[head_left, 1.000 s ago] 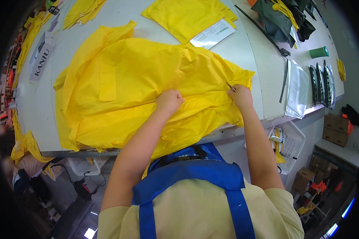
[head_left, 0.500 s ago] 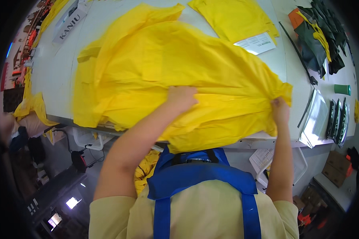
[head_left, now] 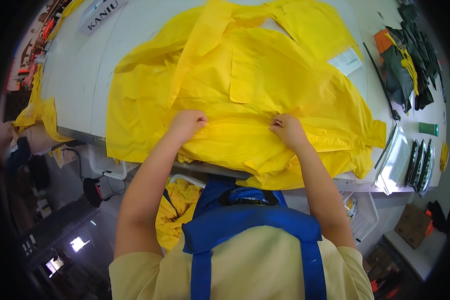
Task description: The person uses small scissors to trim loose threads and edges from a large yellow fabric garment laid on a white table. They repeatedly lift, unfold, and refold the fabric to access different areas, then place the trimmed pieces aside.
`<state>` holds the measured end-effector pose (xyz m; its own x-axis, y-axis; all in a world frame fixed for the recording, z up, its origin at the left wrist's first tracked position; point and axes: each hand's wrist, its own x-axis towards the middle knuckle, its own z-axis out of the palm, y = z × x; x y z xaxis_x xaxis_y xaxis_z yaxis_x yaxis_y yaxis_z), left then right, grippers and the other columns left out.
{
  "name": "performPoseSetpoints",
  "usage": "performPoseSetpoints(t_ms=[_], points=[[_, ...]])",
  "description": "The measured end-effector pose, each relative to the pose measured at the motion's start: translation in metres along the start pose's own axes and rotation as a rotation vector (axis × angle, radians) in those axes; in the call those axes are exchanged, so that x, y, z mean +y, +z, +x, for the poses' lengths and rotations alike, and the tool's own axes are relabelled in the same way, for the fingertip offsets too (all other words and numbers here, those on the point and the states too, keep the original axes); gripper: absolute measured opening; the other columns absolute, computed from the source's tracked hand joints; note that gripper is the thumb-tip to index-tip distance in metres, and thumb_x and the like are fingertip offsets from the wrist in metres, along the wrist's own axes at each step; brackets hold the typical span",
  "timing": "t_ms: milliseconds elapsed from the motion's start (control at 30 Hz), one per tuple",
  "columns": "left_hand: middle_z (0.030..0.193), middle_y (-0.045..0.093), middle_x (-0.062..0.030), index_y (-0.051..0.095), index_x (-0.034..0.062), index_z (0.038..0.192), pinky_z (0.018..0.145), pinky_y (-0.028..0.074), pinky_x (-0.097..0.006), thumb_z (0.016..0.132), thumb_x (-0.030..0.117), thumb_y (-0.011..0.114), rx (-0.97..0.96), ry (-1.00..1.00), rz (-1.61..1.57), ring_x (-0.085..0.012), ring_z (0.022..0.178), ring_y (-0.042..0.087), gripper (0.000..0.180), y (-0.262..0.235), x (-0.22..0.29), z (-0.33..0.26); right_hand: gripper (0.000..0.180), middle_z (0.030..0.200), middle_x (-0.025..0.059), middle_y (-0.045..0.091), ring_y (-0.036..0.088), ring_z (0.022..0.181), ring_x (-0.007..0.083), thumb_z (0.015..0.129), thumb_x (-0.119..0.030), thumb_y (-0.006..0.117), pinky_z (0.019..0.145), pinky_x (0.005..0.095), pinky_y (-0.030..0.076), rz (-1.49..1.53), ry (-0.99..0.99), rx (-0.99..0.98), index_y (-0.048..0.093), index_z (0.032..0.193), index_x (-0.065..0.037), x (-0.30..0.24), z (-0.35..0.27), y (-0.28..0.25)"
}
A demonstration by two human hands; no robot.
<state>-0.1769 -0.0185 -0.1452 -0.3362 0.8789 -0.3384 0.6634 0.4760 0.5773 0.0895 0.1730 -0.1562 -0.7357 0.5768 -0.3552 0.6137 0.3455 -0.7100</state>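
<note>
A large yellow jacket [head_left: 205,95] lies spread and rumpled over the white table in front of me. Its lower edge hangs past the near table edge, and a long strip of cloth stands up at its far left. With curled fingers my left hand [head_left: 187,125] grips a fold near the middle. My right hand [head_left: 288,131] pinches the same fold a short way to the right. A sleeve-like end [head_left: 376,134] reaches toward the right side. Beyond the jacket lies a folded yellow garment [head_left: 320,27], with a printed white sheet [head_left: 346,61] at its corner.
On the right of the table [head_left: 82,85] are dark green garments [head_left: 400,70], a thin black rod [head_left: 380,80], a green cylinder [head_left: 428,129], clear plastic sheets [head_left: 392,160] and black packets [head_left: 419,165]. A yellow-filled basket [head_left: 177,210] stands below. Another person's arm [head_left: 35,140] shows at far left.
My right hand has left the jacket's right end and come to its middle. My left hand has shifted left. The raised strip has swung, and the jacket has moved slightly right.
</note>
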Motion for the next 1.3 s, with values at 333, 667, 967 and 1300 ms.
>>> performPoseSetpoints(t_ms=[333, 667, 967, 1300], points=[[0.074, 0.063, -0.0131, 0.064, 0.0061, 0.074, 0.064, 0.047, -0.038, 0.070, 0.015, 0.071, -0.147, -0.040, 0.010, -0.0302, 0.071, 0.061, 0.012, 0.016, -0.016, 0.024, 0.017, 0.074, 0.0126, 0.061, 0.060, 0.071, 0.0239, 0.071, -0.011, 0.069, 0.066, 0.0316, 0.046, 0.092, 0.119, -0.022, 0.062, 0.082, 0.000, 0.011, 0.007, 0.007], [0.078, 0.060, -0.0119, 0.061, 0.0067, 0.082, 0.067, 0.047, -0.039, 0.075, 0.019, 0.067, -0.109, 0.059, 0.213, -0.0300, 0.078, 0.059, 0.016, 0.006, -0.010, 0.014, 0.020, 0.074, 0.0149, 0.060, 0.058, 0.072, 0.0317, 0.071, -0.015, 0.069, 0.065, 0.0365, 0.046, -0.100, 0.115, -0.089, 0.059, 0.081, 0.000, 0.003, 0.015, 0.004], [0.106, 0.054, -0.0114, 0.056, 0.0087, 0.103, 0.083, 0.042, -0.042, 0.068, 0.011, 0.066, 0.470, -0.265, 0.470, -0.0322, 0.101, 0.051, 0.037, -0.032, 0.010, -0.128, 0.017, 0.082, 0.0167, 0.061, 0.061, 0.073, 0.0315, 0.076, -0.012, 0.067, 0.064, 0.0352, 0.049, -0.168, 0.020, 0.083, 0.059, 0.085, 0.000, -0.044, -0.001, 0.007], [0.106, 0.058, -0.0177, 0.055, 0.0025, 0.109, 0.085, 0.044, -0.041, 0.071, 0.003, 0.063, 0.620, -0.131, 0.008, -0.0367, 0.100, 0.054, 0.039, -0.016, -0.064, -0.170, 0.031, 0.097, 0.0048, 0.060, 0.063, 0.072, 0.0246, 0.067, -0.005, 0.065, 0.060, 0.0331, 0.052, -0.129, -0.879, -0.162, 0.060, 0.097, -0.013, -0.213, 0.001, 0.122]])
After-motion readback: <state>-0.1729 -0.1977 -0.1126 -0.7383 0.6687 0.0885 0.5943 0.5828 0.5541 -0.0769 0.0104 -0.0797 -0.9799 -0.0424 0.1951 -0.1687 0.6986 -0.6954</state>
